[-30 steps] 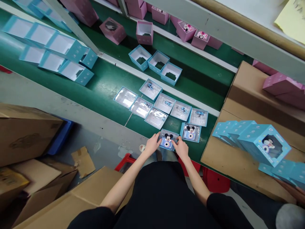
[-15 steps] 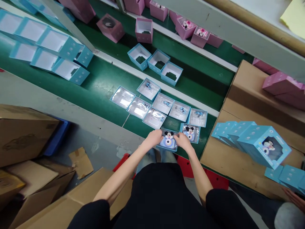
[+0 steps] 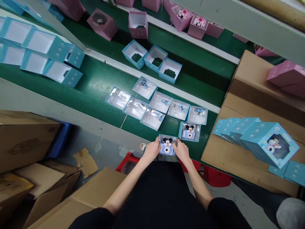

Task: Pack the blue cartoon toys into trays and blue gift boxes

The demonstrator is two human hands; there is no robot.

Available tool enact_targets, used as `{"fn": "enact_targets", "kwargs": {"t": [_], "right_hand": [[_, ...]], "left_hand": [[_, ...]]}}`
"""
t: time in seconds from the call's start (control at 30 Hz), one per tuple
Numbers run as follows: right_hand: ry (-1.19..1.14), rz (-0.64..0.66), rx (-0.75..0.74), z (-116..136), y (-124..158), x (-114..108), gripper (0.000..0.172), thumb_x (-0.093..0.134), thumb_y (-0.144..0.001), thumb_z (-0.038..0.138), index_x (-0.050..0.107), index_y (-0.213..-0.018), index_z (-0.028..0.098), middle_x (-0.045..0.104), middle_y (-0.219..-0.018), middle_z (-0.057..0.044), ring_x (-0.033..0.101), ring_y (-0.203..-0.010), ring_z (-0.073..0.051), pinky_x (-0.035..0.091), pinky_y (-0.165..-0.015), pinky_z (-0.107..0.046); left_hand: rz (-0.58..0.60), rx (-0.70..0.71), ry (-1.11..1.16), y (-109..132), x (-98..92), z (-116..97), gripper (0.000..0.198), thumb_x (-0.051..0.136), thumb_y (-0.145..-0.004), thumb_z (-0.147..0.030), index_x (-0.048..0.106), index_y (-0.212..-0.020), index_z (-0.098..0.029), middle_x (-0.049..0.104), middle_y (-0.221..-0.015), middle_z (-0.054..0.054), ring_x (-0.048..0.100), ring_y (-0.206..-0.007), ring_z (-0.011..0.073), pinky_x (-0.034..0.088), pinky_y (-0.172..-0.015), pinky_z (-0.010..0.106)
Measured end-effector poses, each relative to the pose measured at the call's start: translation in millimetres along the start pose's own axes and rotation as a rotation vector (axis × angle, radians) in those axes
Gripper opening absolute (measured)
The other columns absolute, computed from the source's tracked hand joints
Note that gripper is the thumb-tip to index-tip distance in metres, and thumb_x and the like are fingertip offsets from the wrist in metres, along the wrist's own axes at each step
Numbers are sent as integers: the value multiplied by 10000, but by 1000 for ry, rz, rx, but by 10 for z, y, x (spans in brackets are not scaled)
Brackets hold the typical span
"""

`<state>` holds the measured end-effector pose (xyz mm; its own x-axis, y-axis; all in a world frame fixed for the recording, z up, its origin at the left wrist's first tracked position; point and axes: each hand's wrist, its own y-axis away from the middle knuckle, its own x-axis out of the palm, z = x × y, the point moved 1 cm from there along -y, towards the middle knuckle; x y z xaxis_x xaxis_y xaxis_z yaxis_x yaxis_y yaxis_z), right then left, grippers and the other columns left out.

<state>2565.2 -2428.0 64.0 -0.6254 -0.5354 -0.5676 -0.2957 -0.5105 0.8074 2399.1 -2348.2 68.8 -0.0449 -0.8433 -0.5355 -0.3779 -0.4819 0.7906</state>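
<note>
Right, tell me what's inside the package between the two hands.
Visible: a pale-blue toy camera topped by a mouse figure. Whatever lies beneath them is covered and can't be seen.

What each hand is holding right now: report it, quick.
Left hand: closed, holding the left edge of the packaged mouse toy.
Right hand: closed, holding its right edge.

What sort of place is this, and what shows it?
Likely a packing workshop: a long green bench, rows of open light-blue cardboard boxes, and the left hand and right hand holding a clear plastic package with a blue camera-shaped toy.
</note>
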Motion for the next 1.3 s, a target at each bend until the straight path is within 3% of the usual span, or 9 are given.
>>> {"fn": "enact_targets", "kwargs": {"t": [0.27,0.37,0.47,0.63,0.83,0.97,1.13,1.23,1.3], "right_hand": [[48,-59,-12,-90,36,303,464,391,-1004,430,481,-1348,132,732,-930,-126,709,-883,-246,458,-725,-291],[-44,-175,-45,-173,104,456,510,414,-994,453,447,-1397,143,717,-957,-99,699,-854,-229,480,-693,-281],[-160,-382,-108,-268,187,575,597,379,-995,481,335,-1502,168,667,-1112,-108,675,-895,-212,507,-656,-275],[-48,-599,-366,-324,57,808,569,286,-1027,368,246,-1568,195,433,-1519,-142,423,-1378,-248,446,-1046,-384],[109,-528,-367,-281,-185,1124,715,256,-1025,435,-44,-1575,91,208,-1623,-182,218,-1498,-264,245,-1188,-478],[71,-604,-334,-236,-193,1087,739,268,-1020,439,-68,-1571,78,134,-1637,-192,144,-1517,-274,252,-1188,-475],[124,-631,-410,-79,-443,879,673,265,-1002,334,74,-1571,29,165,-1624,-224,109,-1522,-292,243,-1191,-499],[207,-617,-456,15,-728,621,607,201,-982,241,226,-1533,-14,235,-1593,-261,162,-1511,-310,261,-1177,-522],[266,-640,-499,40,-877,396,613,191,-980,270,322,-1482,-55,265,-1567,-298,217,-1489,-359,300,-1151,-548]], "left_hand": [[-122,19,-56,18,434,182,549,371,-991,-279,319,-1516,-125,612,-1304,199,663,-1073,290,544,-799,347],[-224,85,-92,51,458,233,589,410,-987,-303,286,-1541,-147,524,-1436,177,611,-1189,274,556,-811,322],[-381,223,-118,106,455,252,596,359,-1004,-314,242,-1565,-148,384,-1559,150,491,-1342,264,504,-981,354],[-500,325,-209,53,721,225,625,306,-1017,-376,201,-1576,-117,265,-1606,139,254,-1494,274,222,-1211,504],[-449,278,-249,-126,1075,249,682,337,-995,-432,242,-1551,-49,191,-1615,171,214,-1504,296,208,-1211,524],[-470,347,-204,-279,829,182,685,319,-999,-431,226,-1553,-38,142,-1632,142,156,-1521,275,200,-1221,510],[-461,499,-90,-474,253,-245,573,308,-989,-275,334,-1522,-66,228,-1623,99,168,-1521,241,168,-1242,493],[-557,416,66,-213,-1,-386,546,338,-966,-217,403,-1492,-88,286,-1606,105,223,-1507,253,221,-1226,491],[-699,283,213,200,-79,-244,524,380,-974,-272,430,-1481,-151,311,-1599,90,244,-1500,251,260,-1207,497]]}}
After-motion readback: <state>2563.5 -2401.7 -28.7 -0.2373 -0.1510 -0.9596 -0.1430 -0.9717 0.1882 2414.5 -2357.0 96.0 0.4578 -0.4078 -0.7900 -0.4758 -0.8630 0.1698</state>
